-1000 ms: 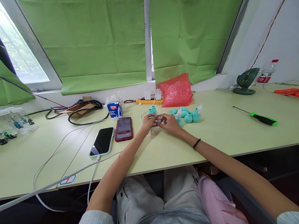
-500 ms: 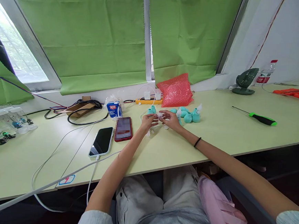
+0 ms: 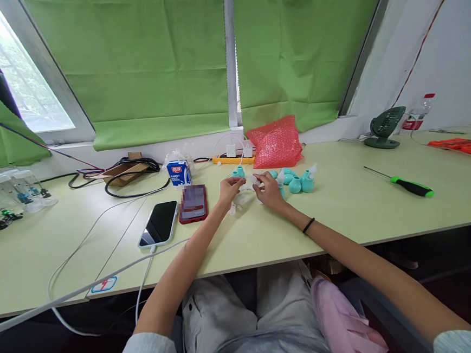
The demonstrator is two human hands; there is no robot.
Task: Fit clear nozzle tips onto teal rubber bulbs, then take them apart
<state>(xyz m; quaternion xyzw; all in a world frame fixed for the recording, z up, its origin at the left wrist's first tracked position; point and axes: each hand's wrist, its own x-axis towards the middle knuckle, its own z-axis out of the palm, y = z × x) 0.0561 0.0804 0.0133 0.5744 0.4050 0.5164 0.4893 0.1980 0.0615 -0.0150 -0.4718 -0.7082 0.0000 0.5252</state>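
Note:
My left hand (image 3: 230,190) is closed in a pinch over the table, just in front of a small teal bulb-shaped piece (image 3: 240,171). Whatever sits between its fingertips is too small to make out. My right hand (image 3: 269,190) has thumb and forefinger closed on a small translucent white piece (image 3: 255,180), a short gap away from the left fingertips. Beside the right hand lie several teal bulb-shaped pieces (image 3: 295,185), one with a translucent white tip (image 3: 314,170) sticking up. Small whitish bits (image 3: 233,209) rest below the left hand.
Two phones, one white (image 3: 158,224) and one red-cased (image 3: 192,204), lie left of my hands. Behind stand a blue milk carton (image 3: 179,173), a power strip (image 3: 232,159) and a red bubble-wrap bag (image 3: 277,143). A screwdriver (image 3: 411,186) and small fan (image 3: 385,127) are at right.
My hands have drawn slightly apart. The left fingers, which were more spread and close to the right hand, are now pinched together and a little further left.

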